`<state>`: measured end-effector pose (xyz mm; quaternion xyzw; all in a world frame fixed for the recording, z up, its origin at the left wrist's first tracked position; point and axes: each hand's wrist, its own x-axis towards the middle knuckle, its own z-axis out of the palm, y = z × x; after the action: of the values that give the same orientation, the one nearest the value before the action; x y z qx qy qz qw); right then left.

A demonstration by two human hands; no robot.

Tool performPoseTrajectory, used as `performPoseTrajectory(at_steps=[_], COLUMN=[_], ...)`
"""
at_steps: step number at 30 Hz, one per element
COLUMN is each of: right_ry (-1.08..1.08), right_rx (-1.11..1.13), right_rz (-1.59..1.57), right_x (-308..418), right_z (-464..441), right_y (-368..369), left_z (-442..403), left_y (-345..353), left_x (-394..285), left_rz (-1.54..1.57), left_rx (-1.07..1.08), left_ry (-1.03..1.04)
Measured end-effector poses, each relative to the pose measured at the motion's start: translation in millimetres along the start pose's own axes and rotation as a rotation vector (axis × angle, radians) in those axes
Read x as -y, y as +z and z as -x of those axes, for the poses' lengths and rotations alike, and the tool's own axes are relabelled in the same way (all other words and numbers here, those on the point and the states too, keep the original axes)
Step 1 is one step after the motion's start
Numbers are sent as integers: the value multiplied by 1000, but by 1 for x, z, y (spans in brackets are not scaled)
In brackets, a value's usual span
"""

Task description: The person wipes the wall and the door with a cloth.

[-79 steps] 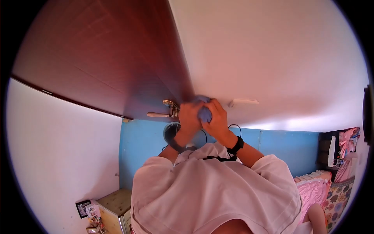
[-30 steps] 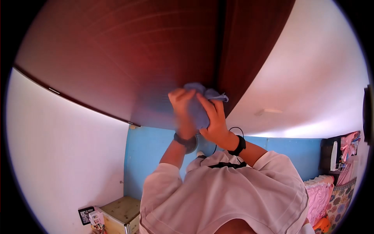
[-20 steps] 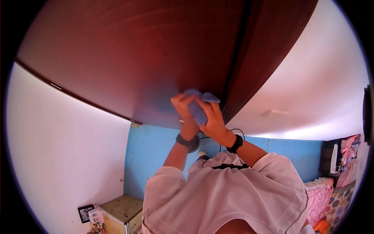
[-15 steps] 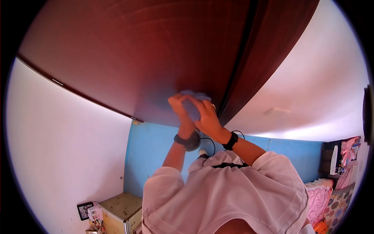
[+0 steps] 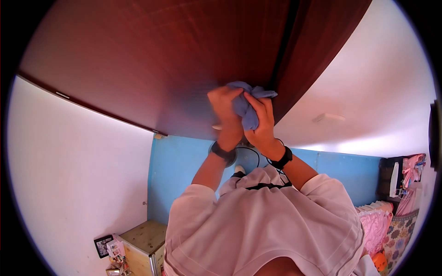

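In front of me is a dark red-brown wooden door (image 5: 161, 55), with a black vertical gap near its right side. A crumpled blue cloth (image 5: 251, 120) is bunched between my two hands close to the door surface. My left hand (image 5: 224, 108) is slightly blurred, its fingers closed on the left part of the cloth. From the other side my right hand (image 5: 263, 126) grips the cloth, fingers bent over it, while a loose end sticks out above to the right. Both wrists wear black bands. I cannot tell whether the cloth touches the door.
A wooden cabinet (image 5: 145, 237) stands at lower left, beside a small picture frame (image 5: 103, 246). Below my hands are a dark cable (image 5: 251, 149) and a partly hidden round grey object (image 5: 231, 158). Pink fabric (image 5: 375, 225) lies at lower right. A pale wall (image 5: 69, 170) runs along the left.
Both hands and the cloth have moved up and to the right, nearer the dark gap. More of the bunched cloth now shows between the hands.
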<state>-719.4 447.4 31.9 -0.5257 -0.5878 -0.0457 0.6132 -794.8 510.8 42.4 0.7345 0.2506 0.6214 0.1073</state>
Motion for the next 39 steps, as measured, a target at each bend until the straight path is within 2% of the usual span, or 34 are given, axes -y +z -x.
performPoseTrajectory(at_steps=[5,8,11,13,16,20,22,25,26,28,30,32,35,39], right_ry=[52,183,299,383,130,194,228,111,174,305,305,248,151,132], right_rx=[34,123,247,355,390,472,569,452,457,466,468,454,460,533], right_rz=[79,41,5,-31,92,164,296,349,331,298,218,200,216,166], right_x=[-14,-25,-31,-27,-13,-22,-27,-33,-35,-34,-34,-33,-29,-29], right_z=[28,50,61,67,64,79,81,86,88,93,93,87,82,78], right_y=[1,10,25,33,45,57,43,7,-2,-11,-5,11,40,67], left_z=[40,62,80,87,98,101,110,127,125,119,112,104,109,108], left_y=[14,7,-8,-26,-54,-57,-44,-13,-8,-8,-17,-34,-60,-75], left_x=[26,37,54,62,67,59,55,44,39,32,23,31,48,56], left_rz=[-100,-75,-156,-151,-239,-209,-187,-237,-264,-205,-203,-260,-207,-322], left_rx=[61,118,246,332,404,339,332,412,453,467,497,530,696,608], left_ry=[65,-27,-225,-217,-295,-380,-322,-249,-229,-282,-327,-349,-554,-702])
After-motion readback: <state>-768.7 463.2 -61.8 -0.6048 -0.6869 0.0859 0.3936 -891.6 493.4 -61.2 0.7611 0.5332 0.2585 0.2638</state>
